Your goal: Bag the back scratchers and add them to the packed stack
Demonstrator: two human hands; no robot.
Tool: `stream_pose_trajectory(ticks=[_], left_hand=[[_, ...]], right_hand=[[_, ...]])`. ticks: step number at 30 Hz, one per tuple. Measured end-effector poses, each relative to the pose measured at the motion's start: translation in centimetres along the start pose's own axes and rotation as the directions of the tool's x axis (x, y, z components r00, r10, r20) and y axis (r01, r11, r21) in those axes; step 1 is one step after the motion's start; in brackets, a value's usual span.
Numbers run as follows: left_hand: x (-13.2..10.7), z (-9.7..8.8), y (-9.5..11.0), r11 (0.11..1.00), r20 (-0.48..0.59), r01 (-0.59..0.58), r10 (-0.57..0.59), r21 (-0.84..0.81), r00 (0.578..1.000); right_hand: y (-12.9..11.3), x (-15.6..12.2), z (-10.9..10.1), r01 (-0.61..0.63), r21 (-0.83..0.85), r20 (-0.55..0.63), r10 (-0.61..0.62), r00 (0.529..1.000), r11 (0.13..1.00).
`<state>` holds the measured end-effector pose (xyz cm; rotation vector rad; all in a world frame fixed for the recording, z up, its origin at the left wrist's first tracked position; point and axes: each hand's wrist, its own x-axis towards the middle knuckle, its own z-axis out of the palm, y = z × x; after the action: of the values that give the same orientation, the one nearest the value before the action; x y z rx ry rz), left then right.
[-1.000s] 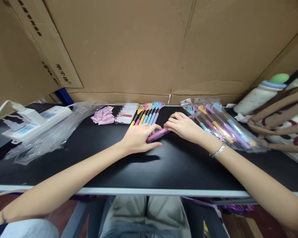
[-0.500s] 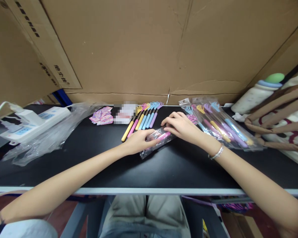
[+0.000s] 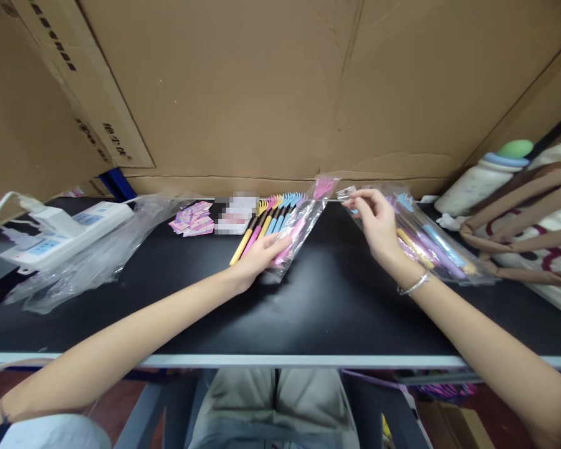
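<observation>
Bagged pink scratcher (image 3: pixel 297 229) swung away from the body, held by the left hand (image 3: pixel 260 254) alone

Half a second ago the bagged pink scratcher was lying low and aslant between both hands, its head under the right side; now it has been turned, so that its head points up and away in front of the cardboard (image 3: pixel 243 93); it is placed just to the right of the row of loose scratchers (image 3: pixel 264 226), its clear wrapper partly overlapping that row from this view; whether its lower end is touching the tabletop (image 3: pixel 308 324) cannot be told.

By the left grip the lower handle is held, thumb laid across it; the right hand (image 3: pixel 376 221) has been taken off the piece and brought well to the right of the row, over the bagged scratchers (image 3: pixel 442 251); its thumb and fingers are drawn together near a bag's top edge, but whether anything is pinched there cannot be told.

From this it is judged that the pink piece is fully inside its wrapper and can be managed one-handed; whether the wrapper is sealed is not shown; the row itself is left unbagged, with small printed cards (image 3: pixel 192 219) lying well to its left.
</observation>
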<state>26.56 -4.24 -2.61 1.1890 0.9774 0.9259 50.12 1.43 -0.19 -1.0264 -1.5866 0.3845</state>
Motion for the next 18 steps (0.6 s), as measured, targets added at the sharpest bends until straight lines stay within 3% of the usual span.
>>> stream_pose_trajectory(ticks=[2,5,7,9,12,18], left_hand=[[-0.1,0.2,0.1,0.999,-0.017,0.027,-0.027,-0.035,0.999],[-0.3,0.5,0.3,0.997,-0.034,0.069,-0.070,-0.034,0.997],[-0.5,0.7,0.3,0.998,-0.006,0.059,-0.059,-0.009,0.998],[-0.6,0.8,0.2,0.999,0.032,0.027,-0.028,0.025,0.999],[-0.6,0.9,0.0,0.997,0.060,-0.003,-0.002,0.080,0.998],[-0.3,0.6,-0.8,0.976,0.094,-0.071,0.053,0.206,0.994]], right_hand=[[0.2,-0.5,0.8,-0.197,0.113,0.189,0.174,0.966,0.974],[-0.2,-1.6,1.9,-0.454,0.153,0.486,0.334,0.808,0.878],[-0.8,-2.4,2.4,-0.546,0.198,0.605,0.337,0.721,0.814],[-1.5,-3.1,2.8,-0.593,0.259,0.686,0.287,0.668,0.762],[-2.1,-3.7,3.3,-0.627,0.293,0.739,0.245,0.627,0.722],[-2.1,-4.3,3.8,-0.641,0.267,0.721,0.292,0.628,0.719]])
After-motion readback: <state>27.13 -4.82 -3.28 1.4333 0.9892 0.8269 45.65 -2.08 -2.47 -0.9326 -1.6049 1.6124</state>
